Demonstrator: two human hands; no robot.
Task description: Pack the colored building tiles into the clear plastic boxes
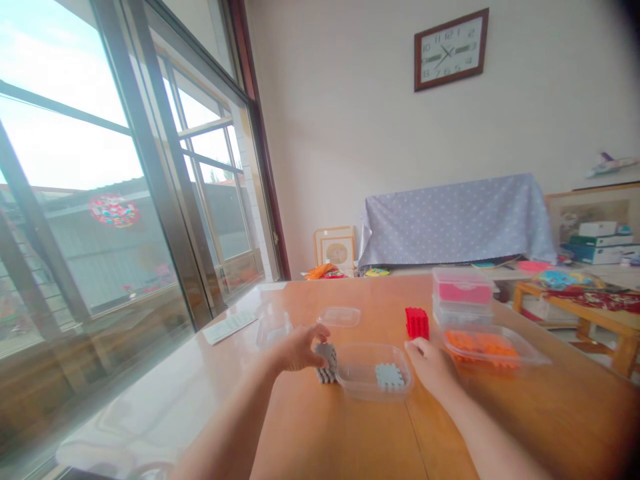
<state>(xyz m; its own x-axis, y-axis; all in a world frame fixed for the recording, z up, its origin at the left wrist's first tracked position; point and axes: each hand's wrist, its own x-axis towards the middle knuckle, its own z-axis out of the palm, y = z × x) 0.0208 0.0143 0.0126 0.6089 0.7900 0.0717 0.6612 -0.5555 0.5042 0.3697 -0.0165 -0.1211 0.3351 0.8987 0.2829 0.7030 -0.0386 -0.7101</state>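
Note:
My left hand curves over a stack of grey notched pieces standing on the table. The thumb is against the stack, and a gap shows between it and the raised index finger. Beside the stack, a clear plastic container holds a pale grey notched piece. My right hand is closed at the container's right rim, just in front of an upright stack of red notched pieces. Its fingertips are largely hidden, so whether it grips the rim is unclear.
Orange pieces fill a clear container on the right. Stacked clear boxes, one with pink contents, stand behind. A clear lid, another clear container and a pale printed sheet lie farther left, near the window.

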